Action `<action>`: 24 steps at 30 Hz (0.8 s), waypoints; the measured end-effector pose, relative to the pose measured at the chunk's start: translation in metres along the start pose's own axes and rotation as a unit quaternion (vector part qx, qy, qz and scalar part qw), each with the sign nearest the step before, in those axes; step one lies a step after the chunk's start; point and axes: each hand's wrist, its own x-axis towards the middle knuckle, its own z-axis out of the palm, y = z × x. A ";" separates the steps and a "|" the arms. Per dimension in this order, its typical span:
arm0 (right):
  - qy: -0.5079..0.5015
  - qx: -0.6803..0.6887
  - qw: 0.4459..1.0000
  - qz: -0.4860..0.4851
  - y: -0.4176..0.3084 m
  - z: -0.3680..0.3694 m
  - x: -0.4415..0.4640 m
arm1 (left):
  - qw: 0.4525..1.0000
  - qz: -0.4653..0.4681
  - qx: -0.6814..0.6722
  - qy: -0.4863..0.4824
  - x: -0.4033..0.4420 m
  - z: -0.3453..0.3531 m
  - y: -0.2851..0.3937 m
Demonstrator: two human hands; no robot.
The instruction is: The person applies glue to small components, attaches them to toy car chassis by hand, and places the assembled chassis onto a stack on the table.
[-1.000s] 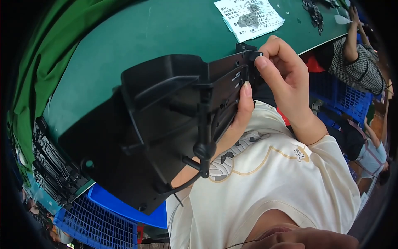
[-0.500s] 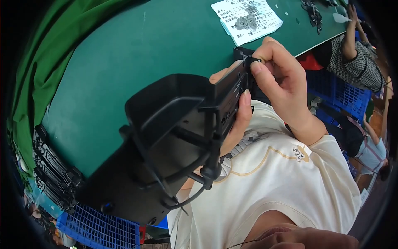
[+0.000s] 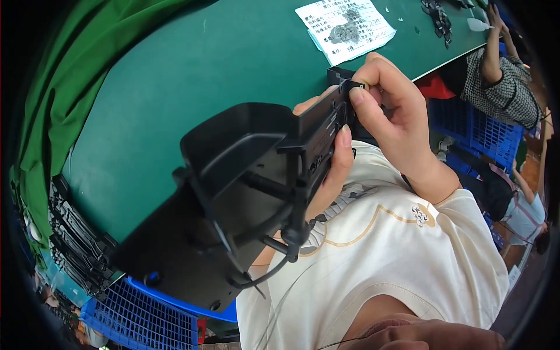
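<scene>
A large black plastic part (image 3: 181,245), with a curved raised section and thin rods, hangs tilted over the green table's near edge. My left hand (image 3: 335,169) grips its narrow plate end, thumb on the near face and fingers partly seen behind. At the tip of that end, my right hand (image 3: 396,105) pinches a small black tab (image 3: 354,87) between thumb and forefinger; whether the tab is separate from the plate I cannot tell. Just beyond my hands lies a printed paper label (image 3: 347,29) with a dark smudge.
Green cloth (image 3: 58,99) drapes along the left of the table (image 3: 146,99). Stacked black parts (image 3: 79,239) lie at its left edge, above a blue crate (image 3: 140,315). Black pieces (image 3: 437,22) sit at the top right. Two people (image 3: 504,87) are at the right, near blue crates (image 3: 496,137).
The black part has turned and its wide end has swung down and right, bringing my left fingers into view behind the plate. Both hands have lowered slightly, keeping their hold.
</scene>
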 end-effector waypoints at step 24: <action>-0.035 0.091 0.993 0.073 0.000 -0.007 -0.004 | 0.996 -0.087 -0.009 -0.027 -0.005 -0.002 0.011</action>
